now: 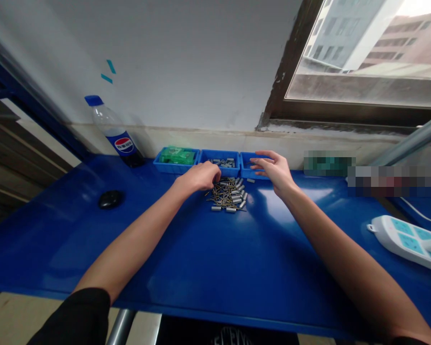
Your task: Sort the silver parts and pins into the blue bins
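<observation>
A loose pile of small metal pins and short grey cylinders lies on the blue table. My left hand rests at the pile's left edge, fingers curled down onto the parts; what they hold is hidden. My right hand hovers at the right blue bin, fingers apart and slightly bent, nothing visible in them. Behind the pile stand three small blue bins in a row: the left bin holds green pieces, the middle bin holds grey metal parts.
A cola bottle with a blue cap stands at the back left by the wall. A black round object lies on the left. A white power strip with its cable sits at the right edge. A window is above right.
</observation>
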### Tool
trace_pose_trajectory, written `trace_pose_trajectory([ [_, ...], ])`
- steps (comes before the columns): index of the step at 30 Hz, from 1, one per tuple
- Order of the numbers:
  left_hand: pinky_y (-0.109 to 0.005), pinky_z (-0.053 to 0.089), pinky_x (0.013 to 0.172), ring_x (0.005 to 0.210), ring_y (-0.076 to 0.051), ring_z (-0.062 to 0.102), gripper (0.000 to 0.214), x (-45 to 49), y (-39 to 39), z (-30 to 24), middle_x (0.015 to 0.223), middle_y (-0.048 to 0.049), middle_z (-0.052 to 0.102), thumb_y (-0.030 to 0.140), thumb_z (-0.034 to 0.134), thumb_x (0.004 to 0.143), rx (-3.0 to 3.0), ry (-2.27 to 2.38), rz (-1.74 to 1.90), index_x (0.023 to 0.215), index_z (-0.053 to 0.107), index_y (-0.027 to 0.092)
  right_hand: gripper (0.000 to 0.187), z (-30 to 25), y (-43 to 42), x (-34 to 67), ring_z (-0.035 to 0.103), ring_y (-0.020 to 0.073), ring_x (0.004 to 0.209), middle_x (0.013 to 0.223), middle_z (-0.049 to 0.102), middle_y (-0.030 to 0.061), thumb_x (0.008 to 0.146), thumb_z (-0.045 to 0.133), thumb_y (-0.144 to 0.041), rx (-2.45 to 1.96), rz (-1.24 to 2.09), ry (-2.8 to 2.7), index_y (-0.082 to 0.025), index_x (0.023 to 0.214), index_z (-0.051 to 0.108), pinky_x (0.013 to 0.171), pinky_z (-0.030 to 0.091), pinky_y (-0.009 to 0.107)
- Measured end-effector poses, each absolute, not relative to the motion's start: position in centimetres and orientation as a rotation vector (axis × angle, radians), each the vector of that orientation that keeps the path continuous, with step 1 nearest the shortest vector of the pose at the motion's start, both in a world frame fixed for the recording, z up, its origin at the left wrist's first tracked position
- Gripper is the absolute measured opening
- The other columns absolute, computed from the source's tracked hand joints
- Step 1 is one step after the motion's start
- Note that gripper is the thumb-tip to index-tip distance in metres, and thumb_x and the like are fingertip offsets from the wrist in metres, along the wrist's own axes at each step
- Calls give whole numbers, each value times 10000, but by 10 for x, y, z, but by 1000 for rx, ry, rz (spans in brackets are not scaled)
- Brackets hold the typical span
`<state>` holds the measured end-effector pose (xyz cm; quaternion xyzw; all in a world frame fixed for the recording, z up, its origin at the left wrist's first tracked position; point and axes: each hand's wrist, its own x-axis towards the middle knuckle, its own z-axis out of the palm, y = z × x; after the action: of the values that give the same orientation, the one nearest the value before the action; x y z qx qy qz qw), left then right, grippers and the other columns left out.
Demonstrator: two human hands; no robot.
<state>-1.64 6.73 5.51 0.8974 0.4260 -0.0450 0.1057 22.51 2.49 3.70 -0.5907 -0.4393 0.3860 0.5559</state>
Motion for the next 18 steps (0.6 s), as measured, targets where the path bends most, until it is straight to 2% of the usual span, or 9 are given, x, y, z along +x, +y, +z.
trace_pose_trajectory([
  [9, -273, 396, 617, 761, -189, 668, 294, -14, 70, 45, 904, -92, 765, 60, 648, 729, 2656, 1232, -120, 973, 767, 176, 204, 37, 24, 222, 735, 152, 722, 921, 793, 63, 752, 758, -222, -1374, 978, -1062, -204, 952, 728, 558, 543, 202],
  [18, -260, 407, 617, 699, -160, 647, 305, -17, 65, 63, 869, -82, 765, 58, 615, 765, 2680, 1159, -85, 1024, 748, 147, 166, 39, 22, 219, 703, 122, 681, 900, 795, 63, 784, 714, -149, -1364, 1040, -1096, -190, 944, 728, 572, 541, 199],
])
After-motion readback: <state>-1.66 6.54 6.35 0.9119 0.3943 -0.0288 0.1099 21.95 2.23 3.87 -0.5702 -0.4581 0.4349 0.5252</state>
